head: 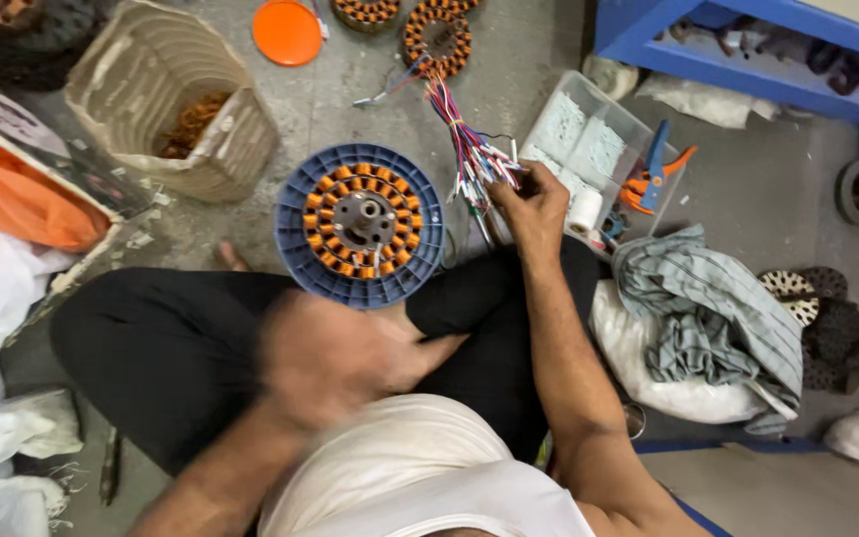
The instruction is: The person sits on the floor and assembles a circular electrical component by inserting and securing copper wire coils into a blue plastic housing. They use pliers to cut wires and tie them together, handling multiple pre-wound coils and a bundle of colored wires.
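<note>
I sit cross-legged on the floor. A round blue plastic holder [295, 214] with a copper-wound stator [362, 220] in it rests on my lap. My left hand [335, 356] is blurred with motion just below it, close to my body, and nothing shows in it. My right hand [529, 207] is to the right of the holder, pinching a bundle of coloured wires [464, 144]. The wires run up to another wound stator [437, 38] lying on the floor.
A cream woven basket [166, 94] with copper scraps stands at upper left, an orange lid [287, 31] beyond it. A clear plastic box [589, 149] with tape and orange-blue cutters [653, 174] sits to the right. Striped cloth [708, 318], white bags and a blue rack [748, 50] surround me.
</note>
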